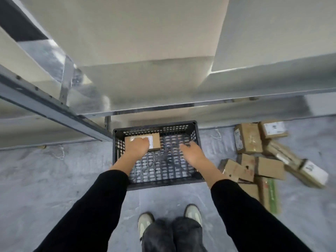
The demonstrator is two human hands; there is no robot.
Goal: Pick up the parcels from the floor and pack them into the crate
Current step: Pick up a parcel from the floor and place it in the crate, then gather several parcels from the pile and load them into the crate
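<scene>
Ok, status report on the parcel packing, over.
Left hand on one parcel in far-left corner of crate, grip unclear. Right hand open, empty, over crate. Parcel pile on floor, right side. Nothing blocking.

left hand on parcel, in crate

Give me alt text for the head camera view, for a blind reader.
Seen from above, a person's left hand is on a cardboard parcel in the far left corner of a black plastic crate, right hand open above it. More parcels lie on the grey floor to its right.
</scene>
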